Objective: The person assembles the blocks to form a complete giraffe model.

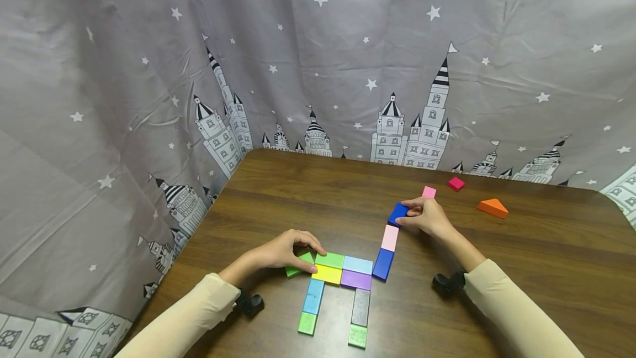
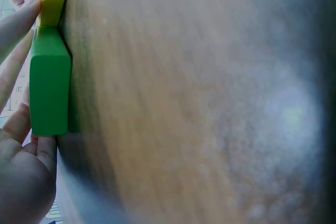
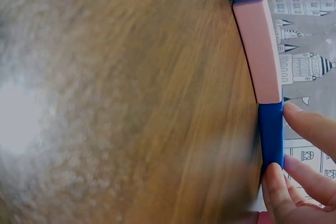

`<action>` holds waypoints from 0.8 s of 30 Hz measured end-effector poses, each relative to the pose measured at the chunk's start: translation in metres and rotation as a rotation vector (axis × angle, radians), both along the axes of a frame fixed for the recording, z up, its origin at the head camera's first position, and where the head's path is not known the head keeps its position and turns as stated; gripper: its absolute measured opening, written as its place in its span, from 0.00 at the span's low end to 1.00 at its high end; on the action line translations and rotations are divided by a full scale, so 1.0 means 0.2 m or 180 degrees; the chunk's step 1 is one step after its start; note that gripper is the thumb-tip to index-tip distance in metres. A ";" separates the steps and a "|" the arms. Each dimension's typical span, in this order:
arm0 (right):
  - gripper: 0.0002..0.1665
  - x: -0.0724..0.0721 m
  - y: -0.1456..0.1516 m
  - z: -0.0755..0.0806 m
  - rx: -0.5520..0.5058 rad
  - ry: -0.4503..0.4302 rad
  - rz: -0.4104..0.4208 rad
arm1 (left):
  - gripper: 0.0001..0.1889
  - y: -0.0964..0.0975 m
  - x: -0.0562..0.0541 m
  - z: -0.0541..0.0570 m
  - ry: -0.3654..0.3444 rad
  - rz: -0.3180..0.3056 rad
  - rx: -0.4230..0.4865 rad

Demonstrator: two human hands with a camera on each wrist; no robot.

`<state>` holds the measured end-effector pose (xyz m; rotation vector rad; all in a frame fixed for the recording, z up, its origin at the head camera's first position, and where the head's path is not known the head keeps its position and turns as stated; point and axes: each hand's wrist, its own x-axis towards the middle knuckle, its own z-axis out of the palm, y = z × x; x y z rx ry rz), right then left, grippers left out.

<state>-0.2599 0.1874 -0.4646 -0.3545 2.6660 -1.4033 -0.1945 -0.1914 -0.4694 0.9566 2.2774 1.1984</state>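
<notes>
My right hand (image 1: pixel 427 216) grips the upper blue block (image 1: pixel 398 214) between thumb and fingers. In the right wrist view, that blue block (image 3: pixel 271 135) meets one end of a pale pink block (image 3: pixel 259 51). Below the pale pink block (image 1: pixel 390 237) lies another blue block (image 1: pixel 383 264), slanting down to the light blue block (image 1: pixel 358 264). My left hand (image 1: pixel 285 250) has its thumb at the yellow block (image 1: pixel 327 274) and a fingertip by the light green block (image 1: pixel 330 260). Under this hand, a green block (image 1: pixel 301 266) lies tilted, partly hidden.
A purple block (image 1: pixel 356 279) adjoins the yellow one. Two legs run downward: blue (image 1: pixel 313 296) over green (image 1: pixel 307 323), and dark grey (image 1: pixel 361 307) over green (image 1: pixel 358 336). Beyond my right hand lie a pink block (image 1: pixel 429 192), a red block (image 1: pixel 456 184) and an orange triangle (image 1: pixel 493 208).
</notes>
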 end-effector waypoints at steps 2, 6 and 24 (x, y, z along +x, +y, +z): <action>0.30 0.00 0.00 0.00 -0.0019 -0.0024 0.0007 | 0.17 0.00 0.00 0.00 0.0008 0.0004 -0.0008; 0.29 0.01 -0.02 0.00 -0.0051 -0.0063 0.0020 | 0.17 0.00 0.00 0.00 0.0014 0.0010 -0.0009; 0.28 0.00 -0.02 -0.01 -0.0188 -0.0034 0.0174 | 0.17 0.00 0.00 0.00 -0.0027 0.0008 0.0047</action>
